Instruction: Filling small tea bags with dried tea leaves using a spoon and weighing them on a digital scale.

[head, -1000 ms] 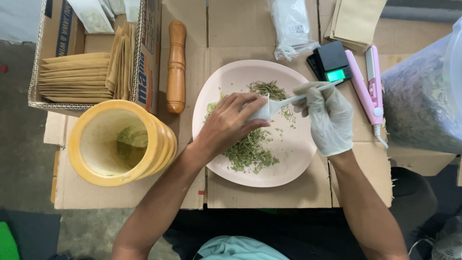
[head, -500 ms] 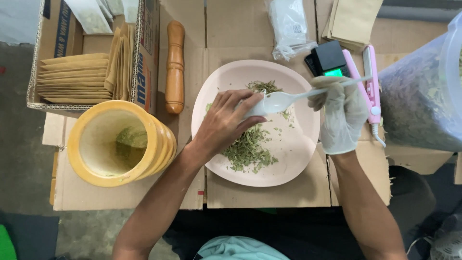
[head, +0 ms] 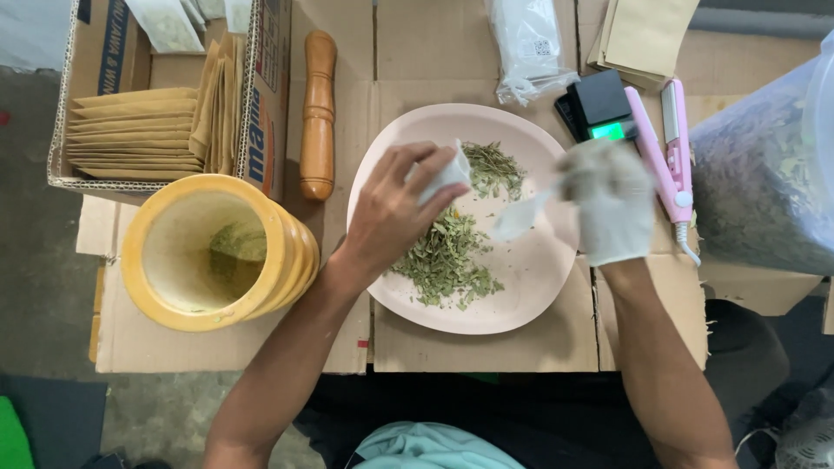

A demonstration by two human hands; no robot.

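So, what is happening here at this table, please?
A person works over a pale pink plate of dried green leaves. The bare left hand pinches a small white sachet above it. The gloved right hand holds a white spoon, blurred. A yellow mortar and wooden pestle sit beside.

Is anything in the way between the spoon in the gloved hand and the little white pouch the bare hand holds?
Nothing visible. The spoon in the gloved right hand and the white pouch pinched by the left hand face each other over the pink plate, with only scattered dried leaves below.

The plate (head: pixel 521 304) lies between the mortar (head: pixel 156 287) at left and the bag (head: pixel 764 174) at right.
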